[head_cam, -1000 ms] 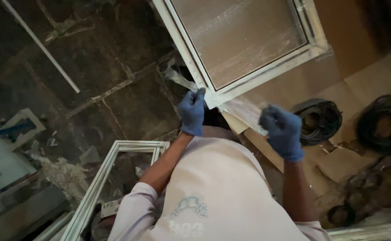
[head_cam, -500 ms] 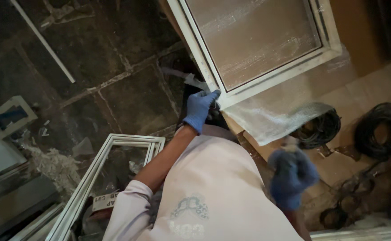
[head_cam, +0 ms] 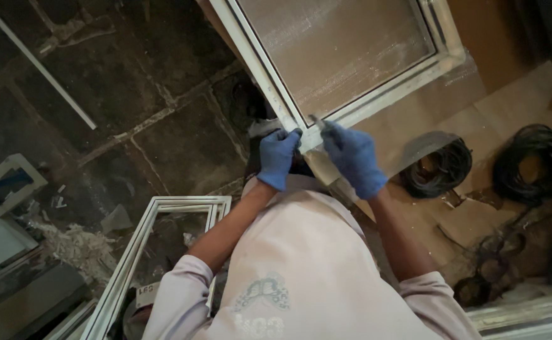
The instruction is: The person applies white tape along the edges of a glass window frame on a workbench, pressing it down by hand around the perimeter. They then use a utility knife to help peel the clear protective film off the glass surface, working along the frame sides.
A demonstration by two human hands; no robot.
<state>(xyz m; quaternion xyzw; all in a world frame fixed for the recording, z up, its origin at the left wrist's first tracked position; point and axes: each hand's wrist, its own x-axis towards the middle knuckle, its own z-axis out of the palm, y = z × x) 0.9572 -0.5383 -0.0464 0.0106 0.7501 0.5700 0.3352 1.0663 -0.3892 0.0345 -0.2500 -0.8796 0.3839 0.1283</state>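
Frame (head_cam: 376,94): white, mesh-filled, lying on cardboard (head_cam: 477,208) before you. Your left hand (head_cam: 278,157) pinches its near corner; your right hand (head_cam: 353,157) grips clear film (head_cam: 323,170) there. Cable coils (head_cam: 436,167) right.

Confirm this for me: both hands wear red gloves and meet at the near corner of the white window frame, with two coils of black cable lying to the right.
Not quite: the gloves are blue, not red. The head view shows the left hand and right hand in blue gloves, meeting at the near corner of the white window frame, with two coils of black cable lying to the right.
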